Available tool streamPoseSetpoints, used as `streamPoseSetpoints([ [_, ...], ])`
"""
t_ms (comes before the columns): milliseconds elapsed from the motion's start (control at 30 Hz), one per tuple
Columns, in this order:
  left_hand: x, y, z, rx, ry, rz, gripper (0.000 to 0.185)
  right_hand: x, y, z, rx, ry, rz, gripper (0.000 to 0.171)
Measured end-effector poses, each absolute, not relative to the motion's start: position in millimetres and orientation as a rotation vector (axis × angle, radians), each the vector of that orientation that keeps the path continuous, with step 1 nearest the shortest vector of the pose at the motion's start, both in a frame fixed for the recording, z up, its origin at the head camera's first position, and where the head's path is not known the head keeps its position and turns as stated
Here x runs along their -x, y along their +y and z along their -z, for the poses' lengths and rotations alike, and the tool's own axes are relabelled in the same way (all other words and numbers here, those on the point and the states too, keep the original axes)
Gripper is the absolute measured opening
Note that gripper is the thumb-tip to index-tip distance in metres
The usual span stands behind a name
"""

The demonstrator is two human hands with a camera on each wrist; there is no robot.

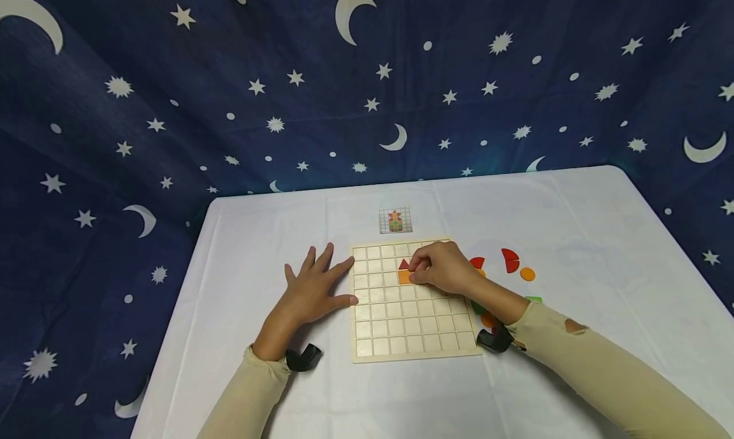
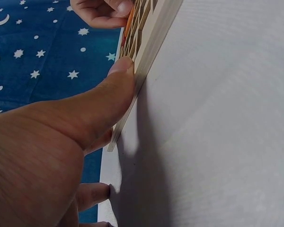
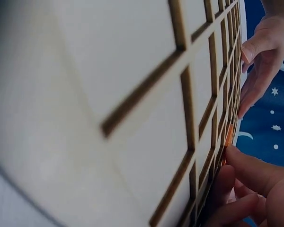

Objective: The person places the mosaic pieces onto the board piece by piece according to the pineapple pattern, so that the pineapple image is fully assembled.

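Note:
A pale wooden board (image 1: 395, 327) with a square grid lies on the table. My left hand (image 1: 309, 294) is spread at its left side, thumb and index fingertip at the edge; the left wrist view shows the thumb (image 2: 104, 99) against the rim. Over the upper middle of the grid is my right hand (image 1: 444, 268), fingers bent, thumb and fingertips pinched at the right side of an orange square (image 1: 404, 278). A red triangle (image 1: 404, 264) sits in the cell just above. In the right wrist view the thumb (image 3: 248, 168) meets the orange piece, while curled fingers hide its far side.
A small pattern card (image 1: 395, 220) lies beyond the board. Right of it are red pieces (image 1: 510, 260), an orange disc (image 1: 527, 274) and a green piece (image 1: 534, 299), with several more partly under the right forearm. A starry dark blue cloth (image 1: 321, 101) hangs behind the white table.

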State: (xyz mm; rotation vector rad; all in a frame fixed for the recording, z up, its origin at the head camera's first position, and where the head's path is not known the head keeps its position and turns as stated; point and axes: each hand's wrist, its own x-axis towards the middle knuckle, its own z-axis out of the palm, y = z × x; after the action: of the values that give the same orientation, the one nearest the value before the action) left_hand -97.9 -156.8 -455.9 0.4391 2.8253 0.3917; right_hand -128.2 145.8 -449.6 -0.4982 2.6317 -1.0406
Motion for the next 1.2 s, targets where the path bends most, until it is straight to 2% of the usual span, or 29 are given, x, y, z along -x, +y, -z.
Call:
streamPoseSetpoints([
  [233,98,-157,455,-0.442,2.821,-0.397,0.083,132,161,442,0.456,2.633,1.03,0.007],
  [700,98,-156,454,-0.442,2.816,-0.4,0.083,154,257,421,0.542,2.687,0.708,0.015],
  [1200,97,-157,454,-0.447,2.821,-0.413,0.082,151,269,433,0.626,2.628,0.687,0.017],
])
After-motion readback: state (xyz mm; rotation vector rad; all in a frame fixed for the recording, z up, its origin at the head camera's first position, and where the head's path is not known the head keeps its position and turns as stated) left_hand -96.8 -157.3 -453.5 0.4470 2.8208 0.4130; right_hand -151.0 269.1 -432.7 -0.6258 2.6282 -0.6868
